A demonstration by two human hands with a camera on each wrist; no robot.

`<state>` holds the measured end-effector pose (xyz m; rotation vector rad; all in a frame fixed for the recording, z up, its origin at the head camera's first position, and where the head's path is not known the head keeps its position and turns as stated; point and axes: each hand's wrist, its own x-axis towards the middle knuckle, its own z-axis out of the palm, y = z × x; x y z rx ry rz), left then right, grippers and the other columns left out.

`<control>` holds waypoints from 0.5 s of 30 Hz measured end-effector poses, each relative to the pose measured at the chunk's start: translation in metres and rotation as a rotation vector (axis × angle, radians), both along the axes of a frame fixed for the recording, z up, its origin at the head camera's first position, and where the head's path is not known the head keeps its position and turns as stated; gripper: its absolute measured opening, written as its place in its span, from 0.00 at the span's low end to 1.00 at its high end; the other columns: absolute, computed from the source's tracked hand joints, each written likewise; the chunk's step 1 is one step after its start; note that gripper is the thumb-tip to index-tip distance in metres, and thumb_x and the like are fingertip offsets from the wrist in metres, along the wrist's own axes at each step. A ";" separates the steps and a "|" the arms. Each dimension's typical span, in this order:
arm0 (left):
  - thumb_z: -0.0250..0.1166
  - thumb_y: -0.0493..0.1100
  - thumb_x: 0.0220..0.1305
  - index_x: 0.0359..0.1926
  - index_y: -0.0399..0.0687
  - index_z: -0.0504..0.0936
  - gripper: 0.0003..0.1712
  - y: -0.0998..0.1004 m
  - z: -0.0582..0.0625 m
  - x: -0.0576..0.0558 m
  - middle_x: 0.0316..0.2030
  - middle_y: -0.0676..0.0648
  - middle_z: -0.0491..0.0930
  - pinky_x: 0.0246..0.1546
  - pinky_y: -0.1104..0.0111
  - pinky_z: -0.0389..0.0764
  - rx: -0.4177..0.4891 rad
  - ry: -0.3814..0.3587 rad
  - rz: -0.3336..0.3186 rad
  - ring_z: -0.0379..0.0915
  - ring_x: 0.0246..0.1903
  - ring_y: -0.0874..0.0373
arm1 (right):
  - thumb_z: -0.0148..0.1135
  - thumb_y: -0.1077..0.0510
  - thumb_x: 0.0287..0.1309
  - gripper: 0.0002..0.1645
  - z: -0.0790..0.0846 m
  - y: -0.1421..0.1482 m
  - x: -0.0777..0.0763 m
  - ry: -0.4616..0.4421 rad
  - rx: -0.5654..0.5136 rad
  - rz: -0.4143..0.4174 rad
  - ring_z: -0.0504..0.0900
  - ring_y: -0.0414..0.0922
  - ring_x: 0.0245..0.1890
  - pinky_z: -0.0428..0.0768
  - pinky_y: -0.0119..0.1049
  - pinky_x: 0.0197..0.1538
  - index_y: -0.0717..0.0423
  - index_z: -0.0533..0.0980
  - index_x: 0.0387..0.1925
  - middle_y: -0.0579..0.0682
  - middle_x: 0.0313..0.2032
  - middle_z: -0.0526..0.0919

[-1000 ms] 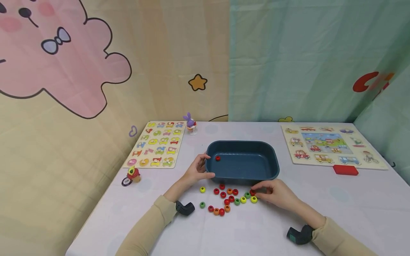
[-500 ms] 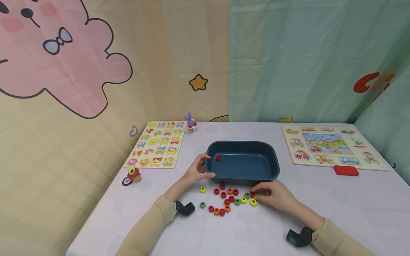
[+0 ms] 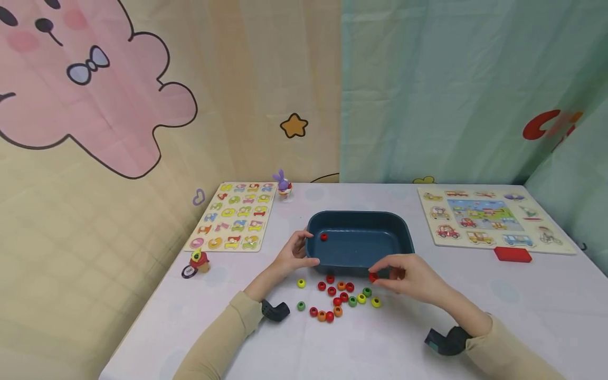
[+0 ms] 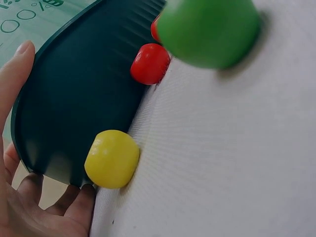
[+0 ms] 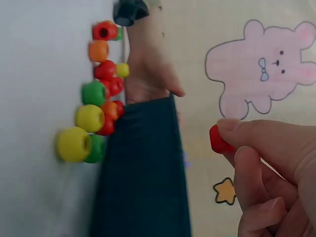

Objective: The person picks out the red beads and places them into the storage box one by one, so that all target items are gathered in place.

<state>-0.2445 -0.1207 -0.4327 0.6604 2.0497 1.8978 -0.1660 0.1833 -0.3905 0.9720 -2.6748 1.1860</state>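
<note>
Between thumb and fingertips my right hand [image 3: 412,277] pinches a red bead [image 5: 218,140], raised at the front right of a dark blue rectangular tub [image 3: 359,270]. My left hand [image 3: 293,254] grips the tub's left end, thumb at the front rim and fingers round the side, as the left wrist view shows. One red bead [image 3: 324,237] lies inside the tub at the left. In front of the tub several beads are scattered on the table, among them a yellow bead [image 4: 112,159], a green bead [image 3: 301,306] and an orange bead [image 3: 338,311].
A number puzzle board [image 3: 233,216] lies at the back left, with a small red and yellow toy [image 3: 199,260] before it and a purple rabbit figure [image 3: 283,186] beside it. At the right are a vehicle puzzle board [image 3: 489,216] and a red block [image 3: 513,254].
My right hand has picked up the red bead from the table and lifted it toward the tub's front rim. A yellow bead by it shifted slightly nearer. My left hand stays put.
</note>
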 end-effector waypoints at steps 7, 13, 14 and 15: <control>0.67 0.37 0.50 0.56 0.39 0.57 0.35 -0.001 0.000 0.001 0.68 0.45 0.43 0.60 0.61 0.58 -0.003 -0.001 0.006 0.46 0.64 0.51 | 0.67 0.59 0.45 0.13 0.042 -0.017 -0.027 0.089 -0.092 0.084 0.67 0.36 0.15 0.68 0.27 0.16 0.51 0.78 0.37 0.39 0.25 0.78; 0.67 0.36 0.50 0.56 0.39 0.57 0.35 -0.001 0.001 0.000 0.68 0.45 0.43 0.60 0.60 0.58 0.007 -0.010 -0.003 0.47 0.64 0.51 | 0.66 0.58 0.48 0.14 0.070 -0.038 -0.067 -0.088 -0.174 0.058 0.70 0.48 0.18 0.71 0.32 0.20 0.56 0.78 0.39 0.48 0.32 0.80; 0.67 0.36 0.50 0.56 0.39 0.57 0.35 -0.001 0.000 0.000 0.68 0.46 0.43 0.60 0.60 0.58 0.010 -0.009 -0.006 0.47 0.64 0.51 | 0.66 0.56 0.48 0.15 0.068 -0.039 -0.079 -0.113 -0.185 0.045 0.72 0.51 0.20 0.73 0.33 0.21 0.55 0.78 0.40 0.48 0.34 0.80; 0.67 0.35 0.50 0.56 0.39 0.57 0.35 0.000 0.000 0.000 0.68 0.46 0.43 0.60 0.61 0.58 0.012 -0.008 -0.008 0.47 0.64 0.51 | 0.66 0.53 0.47 0.16 0.065 -0.041 -0.090 -0.133 -0.198 0.039 0.73 0.54 0.21 0.75 0.35 0.23 0.54 0.78 0.40 0.47 0.35 0.81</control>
